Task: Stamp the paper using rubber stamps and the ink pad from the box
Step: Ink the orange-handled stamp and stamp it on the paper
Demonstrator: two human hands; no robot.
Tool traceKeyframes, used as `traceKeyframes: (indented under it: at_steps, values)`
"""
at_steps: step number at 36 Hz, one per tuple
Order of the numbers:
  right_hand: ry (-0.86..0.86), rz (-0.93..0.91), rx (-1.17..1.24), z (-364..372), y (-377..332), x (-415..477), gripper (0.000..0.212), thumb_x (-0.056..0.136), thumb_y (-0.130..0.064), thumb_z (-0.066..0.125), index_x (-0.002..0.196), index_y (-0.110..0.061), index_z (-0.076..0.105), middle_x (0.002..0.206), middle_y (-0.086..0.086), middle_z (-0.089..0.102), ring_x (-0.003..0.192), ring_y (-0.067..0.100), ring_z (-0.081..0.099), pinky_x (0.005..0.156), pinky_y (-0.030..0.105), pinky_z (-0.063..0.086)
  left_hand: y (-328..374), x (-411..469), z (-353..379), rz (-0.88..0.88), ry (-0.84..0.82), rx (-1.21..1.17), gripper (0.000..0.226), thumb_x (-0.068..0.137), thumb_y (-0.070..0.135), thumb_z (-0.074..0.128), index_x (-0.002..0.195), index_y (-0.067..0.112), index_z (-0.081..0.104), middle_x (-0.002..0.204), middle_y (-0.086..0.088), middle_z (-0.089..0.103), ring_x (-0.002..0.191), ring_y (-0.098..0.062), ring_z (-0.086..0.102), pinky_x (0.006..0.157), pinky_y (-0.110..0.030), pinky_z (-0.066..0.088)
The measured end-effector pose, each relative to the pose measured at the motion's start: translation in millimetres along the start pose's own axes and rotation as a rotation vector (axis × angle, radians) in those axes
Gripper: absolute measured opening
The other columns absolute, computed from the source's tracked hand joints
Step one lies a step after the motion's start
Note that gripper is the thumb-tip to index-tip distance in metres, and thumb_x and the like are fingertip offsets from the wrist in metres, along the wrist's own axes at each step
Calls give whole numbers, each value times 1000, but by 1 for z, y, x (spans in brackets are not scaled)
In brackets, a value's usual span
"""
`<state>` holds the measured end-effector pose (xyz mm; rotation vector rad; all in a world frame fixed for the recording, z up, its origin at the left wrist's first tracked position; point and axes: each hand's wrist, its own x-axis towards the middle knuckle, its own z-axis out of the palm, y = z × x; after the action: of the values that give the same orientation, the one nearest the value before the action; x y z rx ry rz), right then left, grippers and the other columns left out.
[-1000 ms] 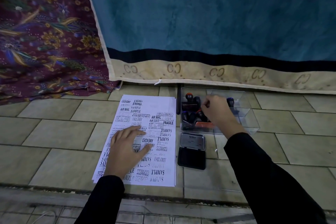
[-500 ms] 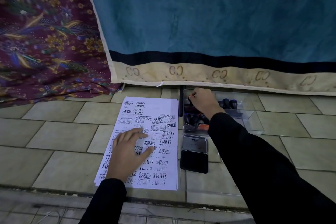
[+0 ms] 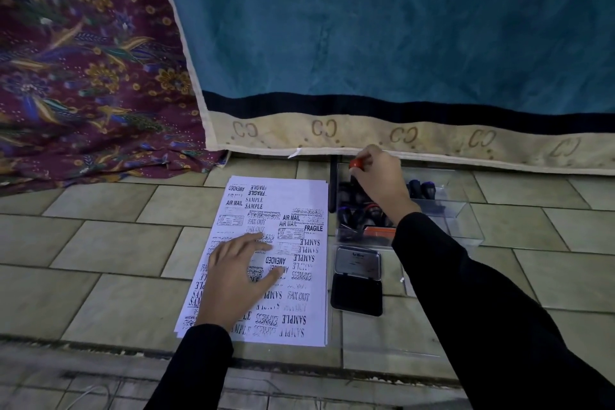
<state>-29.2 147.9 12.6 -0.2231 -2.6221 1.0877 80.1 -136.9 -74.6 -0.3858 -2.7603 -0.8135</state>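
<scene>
A stack of white paper covered in black stamp prints lies on the tiled floor. My left hand rests flat on it, fingers spread. To its right a clear plastic box holds several dark rubber stamps. My right hand is over the box's far left corner, fingers closed on a stamp with a red knob. An open black ink pad, its silver lid tipped back, sits just in front of the box.
A teal, red and black blanket with a beige border hangs right behind the box. Maroon floral cloth is draped at the left. A floor step edge runs across in front of the paper.
My right hand shifted from the middle of the box to its far left corner and rose with the red-knobbed stamp in its fingers. The left hand stayed on the paper.
</scene>
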Motion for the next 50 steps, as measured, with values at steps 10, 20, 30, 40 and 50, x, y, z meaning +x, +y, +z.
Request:
traceKeyframes:
  at_steps: [10,20,30,40,50]
  values:
    - [82,-132,289,-48,-24,-72,24,79,-6,71,98,-17,62,100,1,60,77,5,62,70,9,51,-1,0,1,7,8,-9,49,75,71,52,111,40,60,131,28,46,121,5,36,114,-36,20]
    - [-137,-177,154,-42,7,-173,27,75,-20,78,98,-23,66,92,-11,67,82,0,64,72,9,50,0,-1,1,11,15,-9,50,75,71,51,111,39,61,130,28,45,119,8,33,114,-39,21]
    - [-143,-270,75,-37,16,-187,27,77,-17,76,100,-23,64,93,-14,62,82,2,61,76,23,54,0,-2,1,14,12,-5,50,76,70,51,113,37,61,131,27,45,120,6,34,115,-38,19]
    - [-160,-268,24,-35,15,-187,28,77,-16,75,103,-21,66,92,-13,61,77,5,60,73,22,52,0,-1,1,9,3,-8,50,76,71,51,112,39,60,130,28,44,122,1,39,116,-39,19]
    - [-164,-263,74,-35,13,-195,27,78,-18,74,104,-21,66,93,-16,61,77,3,61,73,21,52,0,-1,1,0,0,-15,51,75,70,51,113,38,60,132,26,46,119,5,35,115,-42,22]
